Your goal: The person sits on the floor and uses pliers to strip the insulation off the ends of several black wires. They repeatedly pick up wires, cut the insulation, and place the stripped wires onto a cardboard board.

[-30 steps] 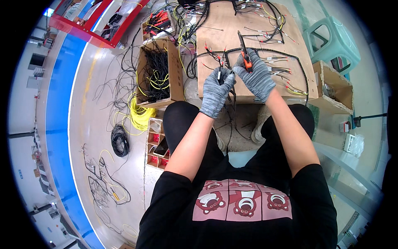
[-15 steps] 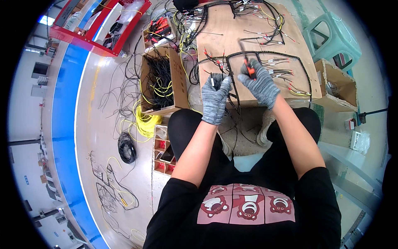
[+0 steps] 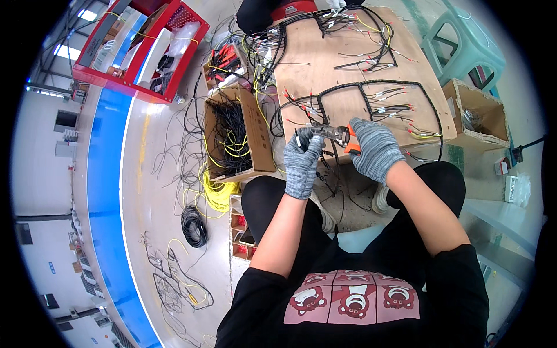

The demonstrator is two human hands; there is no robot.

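My left hand (image 3: 303,162), in a grey knit glove, is closed on a thin black wire (image 3: 297,138) with a white label sleeve. My right hand (image 3: 376,149), gloved alike, grips pliers (image 3: 353,140) with orange-and-black handles. Their metal jaws point left and reach the fingertips of my left hand; whether they bite on the wire is too small to tell. Just beyond both hands, a black wiring harness (image 3: 342,86) lies on the wooden board (image 3: 313,62). Its branches end in labelled wires with red tips.
A second harness (image 3: 283,36) lies at the board's far side, near another person's gloved hand (image 3: 335,4). To the left stand a cardboard box (image 3: 259,130) of black wires, a yellow coil (image 3: 216,191) and a red rack (image 3: 169,87). A green stool (image 3: 464,49) and an open box (image 3: 484,119) stand right.
My right hand has turned the pliers from pointing up and away to pointing left, bringing their jaws to my left hand. A co-worker's gloved hand now shows at the far edge.
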